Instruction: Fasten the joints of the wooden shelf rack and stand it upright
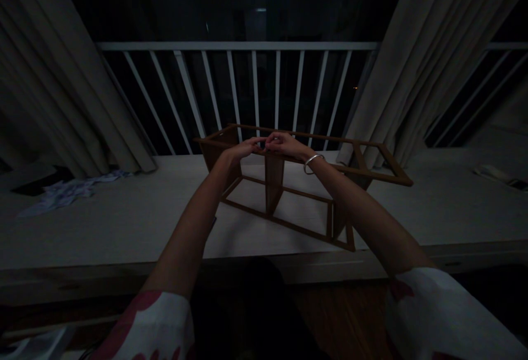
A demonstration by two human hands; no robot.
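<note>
A brown wooden shelf rack [274, 184] lies on its side on the white window ledge, its open frame toward me. My left hand [246, 148] is closed at its upper near rail, beside a crosswise board, with the fingers reaching to the right. Close against those fingertips is my right hand [284, 144], its thumb and fingertips pinched together over the same rail. Whatever may be between the right fingertips is too small and dark to make out. A silver bangle [313, 163] circles my right wrist.
Behind the rack runs a white railing [231, 46] before a dark window. Grey-beige curtains hang at the left [78, 85] and right [396, 63]. A crumpled patterned cloth [74, 189] lies on the ledge [124, 228] at left. Wooden flooring [346, 316] shows below.
</note>
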